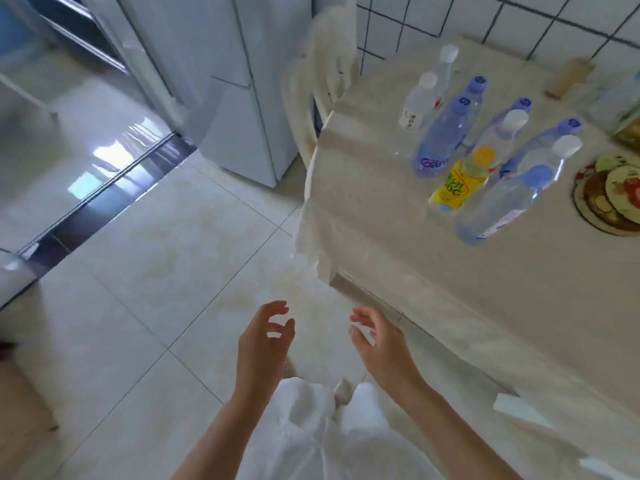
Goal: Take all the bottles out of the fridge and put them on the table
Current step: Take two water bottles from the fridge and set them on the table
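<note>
A: We are holding the left hand and right hand empty, fingers loosely apart; the bottles are standing grouped on the table.

B: We are turning toward the closed fridge; check every shelf.

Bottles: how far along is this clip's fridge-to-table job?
Done: a cluster of bottles, including a yellow bottle, stands on the table. In hand: nothing; left hand and right hand are empty. Left: unclear, the fridge looks closed, contents hidden.
</note>
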`<state>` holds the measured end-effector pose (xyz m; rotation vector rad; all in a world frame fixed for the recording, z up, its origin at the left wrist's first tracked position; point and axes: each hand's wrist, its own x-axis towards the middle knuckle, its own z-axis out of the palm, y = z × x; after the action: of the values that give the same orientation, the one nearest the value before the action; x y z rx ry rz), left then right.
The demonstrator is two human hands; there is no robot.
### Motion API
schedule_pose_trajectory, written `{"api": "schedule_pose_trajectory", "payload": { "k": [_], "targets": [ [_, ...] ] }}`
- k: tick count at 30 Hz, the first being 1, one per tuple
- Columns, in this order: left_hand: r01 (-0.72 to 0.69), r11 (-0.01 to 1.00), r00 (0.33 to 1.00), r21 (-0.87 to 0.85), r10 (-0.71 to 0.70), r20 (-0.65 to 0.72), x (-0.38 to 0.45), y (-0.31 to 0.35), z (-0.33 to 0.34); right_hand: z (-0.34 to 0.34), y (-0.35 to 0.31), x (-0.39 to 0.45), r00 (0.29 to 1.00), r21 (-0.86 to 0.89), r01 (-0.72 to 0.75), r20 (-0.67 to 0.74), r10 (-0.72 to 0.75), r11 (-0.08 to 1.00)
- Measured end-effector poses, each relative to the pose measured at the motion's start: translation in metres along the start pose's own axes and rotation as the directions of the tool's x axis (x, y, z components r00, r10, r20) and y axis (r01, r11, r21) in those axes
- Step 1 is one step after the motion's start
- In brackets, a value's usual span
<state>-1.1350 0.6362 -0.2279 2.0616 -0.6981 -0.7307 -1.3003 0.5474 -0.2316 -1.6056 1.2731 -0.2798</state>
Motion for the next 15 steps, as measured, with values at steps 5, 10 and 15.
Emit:
{"api": "schedule_pose_trajectory", "payload": {
  "k": [5,10,15],
  "targets": [
    [0.036,0.999,0.993,-0.032,-0.040,-0.115,-0.008,-0.039,-0.060,0.056,-0.045,0.000,0.981,-0.060,0.095,0.177,-0.083,0.994],
    [0.069,0.996,0.967,-0.059,-0.081,-0.242,-0.005,-0.079,-0.143,0.135,-0.111,0.010,0.943,-0.064,0.196,0.285,-0.170,0.979],
    [0.110,0.993,0.933,-0.031,-0.114,-0.341,0.003,-0.129,-0.250,0.232,-0.176,0.011,0.891,-0.101,0.274,0.401,-0.213,0.956]
  ]
}}
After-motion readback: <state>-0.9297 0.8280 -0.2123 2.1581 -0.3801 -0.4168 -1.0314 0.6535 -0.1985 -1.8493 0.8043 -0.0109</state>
